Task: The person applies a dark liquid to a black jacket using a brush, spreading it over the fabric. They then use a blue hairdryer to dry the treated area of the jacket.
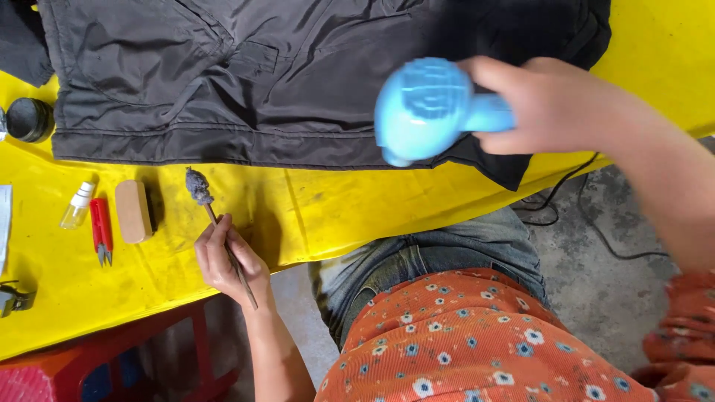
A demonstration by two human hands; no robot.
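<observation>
Head view: a thin, light stick brush is pinched mid-shaft by the left hand; a rigid blue hair dryer is gripped at its handle by the right hand over soft dark shorts.

The table is covered by a bright yellow sheet, creased and marked with dark smudges (most visible near the front edge). The front edge runs diagonally from lower left to upper right. Beneath the table at lower left stands a red stool, partly hidden by the overhanging sheet. The floor is bare grey concrete, mottled and stained. A thin black cable drops from the table edge and lies in loose curves on the floor at right. Lighting is even and diffuse, with soft shadows only.
</observation>
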